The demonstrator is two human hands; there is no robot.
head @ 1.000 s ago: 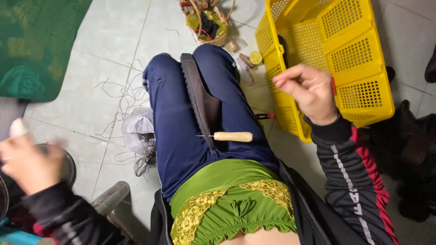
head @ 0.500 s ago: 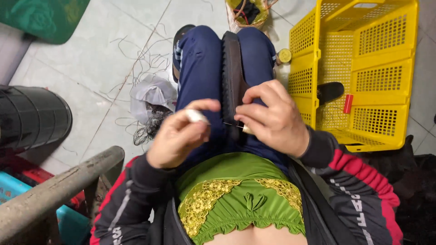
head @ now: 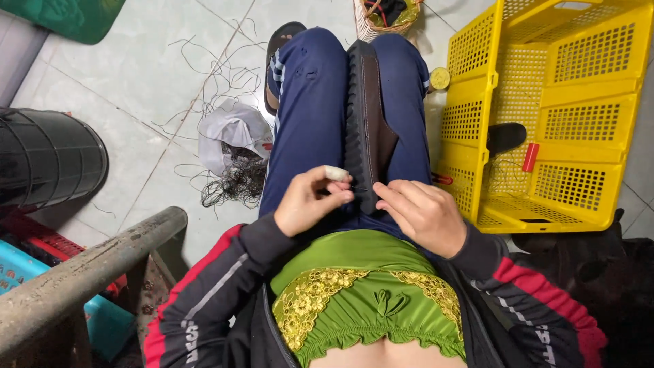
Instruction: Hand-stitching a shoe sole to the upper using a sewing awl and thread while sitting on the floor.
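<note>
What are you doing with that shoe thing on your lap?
A person sits with a dark shoe sole lying along their lap, between knees in blue trousers. The left hand pinches a small pale-handled tool against the sole's near end. The right hand rests at the same end, fingertips close to the tool; what it pinches, if anything, is too small to tell. A yellow crate lies on its side to the right, and loose threads lie on the tiled floor.

Both forearms angle inward over the lap, sleeves down to the wrists. The left hand (head: 310,201) is curled with thumb and fingertips pinched together. The right hand (head: 424,215) lies knuckles up, its fingers bent and pointing toward the left.
</note>
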